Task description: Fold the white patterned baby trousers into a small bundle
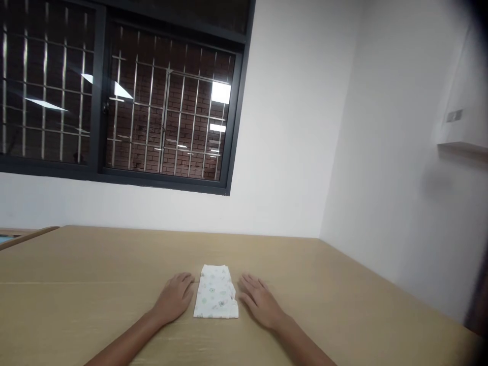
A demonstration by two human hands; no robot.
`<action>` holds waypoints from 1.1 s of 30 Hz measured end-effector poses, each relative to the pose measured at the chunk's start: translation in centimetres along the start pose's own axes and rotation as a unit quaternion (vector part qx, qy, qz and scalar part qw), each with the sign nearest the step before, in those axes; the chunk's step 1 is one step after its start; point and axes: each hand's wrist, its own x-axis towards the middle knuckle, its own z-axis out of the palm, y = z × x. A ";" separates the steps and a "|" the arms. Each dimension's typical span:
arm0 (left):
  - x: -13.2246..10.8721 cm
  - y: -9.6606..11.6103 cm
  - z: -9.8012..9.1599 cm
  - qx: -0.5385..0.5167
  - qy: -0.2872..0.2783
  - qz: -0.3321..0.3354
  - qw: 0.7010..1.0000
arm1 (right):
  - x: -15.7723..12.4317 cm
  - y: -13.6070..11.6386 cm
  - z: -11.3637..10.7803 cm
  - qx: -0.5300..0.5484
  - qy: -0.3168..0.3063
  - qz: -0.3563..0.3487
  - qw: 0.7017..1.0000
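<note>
A small folded white cloth with a faint printed pattern lies on the light wooden table. My left hand rests flat on the table just left of the cloth, fingers stretched out, holding nothing. My right hand lies flat just right of the cloth, fingers spread, also holding nothing. Both hands sit beside the cloth's edges; I cannot tell whether they touch it.
The table runs to a white wall at the back and another on the right. A dark-framed barred window is above the back wall. A small shelf juts from the right wall. A second tabletop edge shows at far left.
</note>
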 end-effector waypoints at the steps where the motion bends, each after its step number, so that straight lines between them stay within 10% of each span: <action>1: -0.4 0.6 -0.4 -0.050 0.012 0.038 0.998 | -0.2 -0.6 -0.1 0.025 0.027 -0.023 0.999; 7: -2.5 3.7 -1.5 -0.161 -0.014 0.167 0.973 | -0.9 -4.2 0.3 0.082 0.046 -0.171 0.981; 19: -4.0 5.9 -1.7 -0.174 -0.026 0.087 0.981 | -2.4 -6.7 0.4 0.134 0.077 -0.139 0.978; 25: 0.7 5.7 -2.2 -0.362 0.038 0.018 0.931 | 1.9 -4.8 -0.4 0.327 0.132 -0.040 0.935; 33: 8.2 3.9 2.9 -0.240 0.069 -0.074 0.966 | 8.7 0.8 4.6 0.332 0.187 0.112 0.918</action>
